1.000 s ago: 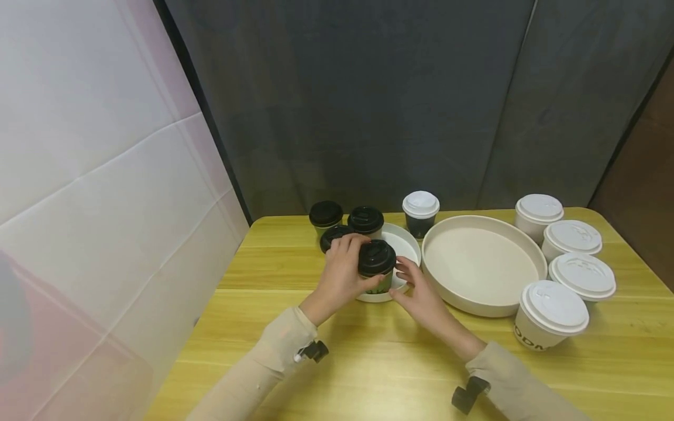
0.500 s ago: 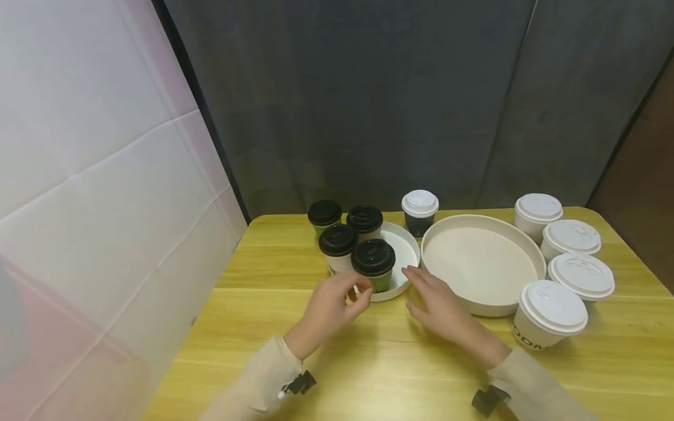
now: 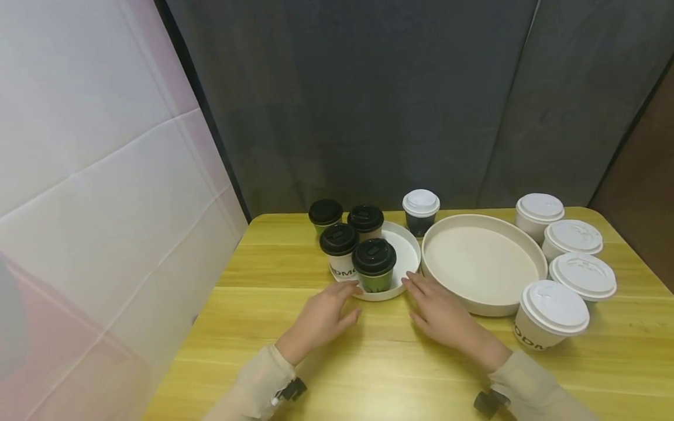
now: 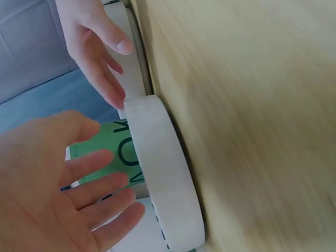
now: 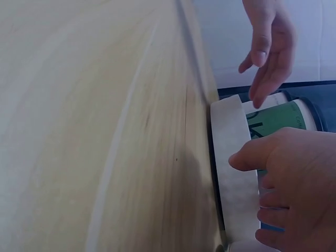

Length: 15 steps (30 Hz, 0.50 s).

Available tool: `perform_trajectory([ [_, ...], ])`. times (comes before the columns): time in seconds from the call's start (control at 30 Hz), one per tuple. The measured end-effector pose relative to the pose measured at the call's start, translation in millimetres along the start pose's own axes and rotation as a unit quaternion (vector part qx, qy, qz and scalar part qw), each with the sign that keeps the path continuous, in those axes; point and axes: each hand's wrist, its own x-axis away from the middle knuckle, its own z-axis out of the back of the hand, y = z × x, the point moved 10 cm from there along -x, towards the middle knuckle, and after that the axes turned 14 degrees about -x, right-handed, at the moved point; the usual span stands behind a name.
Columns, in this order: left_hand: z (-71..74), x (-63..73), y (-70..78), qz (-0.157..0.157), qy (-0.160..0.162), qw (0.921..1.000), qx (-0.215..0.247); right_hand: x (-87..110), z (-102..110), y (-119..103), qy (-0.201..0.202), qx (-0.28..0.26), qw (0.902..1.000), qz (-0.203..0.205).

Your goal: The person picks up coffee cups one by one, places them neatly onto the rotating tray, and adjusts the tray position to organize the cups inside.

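A green paper cup point(image 3: 376, 282) with a black lid stands at the front of a small white round tray point(image 3: 407, 254). Beside it on the left is a white cup point(image 3: 341, 264) with dark lettering and a black lid. My left hand point(image 3: 319, 320) is at the tray's front left, fingers spread and nothing in them. Opposite it, my right hand point(image 3: 443, 316) has its fingertips right at the tray's front-right rim, fingers loosely extended and holding nothing. The left wrist view shows both hands flanking the tray wall point(image 4: 165, 173), with the green cup point(image 4: 107, 152) behind it.
Two more black-lidded cups stand behind, one at left point(image 3: 325, 213) and one nearer the middle point(image 3: 365, 220). A dark cup with a white lid point(image 3: 420, 213) is at the back. Right of the small tray lies a larger cream tray point(image 3: 481, 257), then several white-lidded cups point(image 3: 555, 310).
My left hand has let go of the green cup and drawn back toward the front left, its fingers opening out. The right hand has pulled back from the cup to the tray's rim.
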Motion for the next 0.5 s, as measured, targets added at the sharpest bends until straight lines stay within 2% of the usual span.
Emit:
perform_trajectory([
  [0.17, -11.1, 1.3, -0.4, -0.004, -0.026, 0.9997, -0.002, 1.3, -3.2, 1.2, -0.011, -0.011, 0.9999, -0.004],
  [0.5, -16.8, 2.0, -4.3, -0.005, -0.035, 0.9993, -0.006, 1.7, -3.3, -2.8, -0.022, -0.018, 0.9996, 0.002],
])
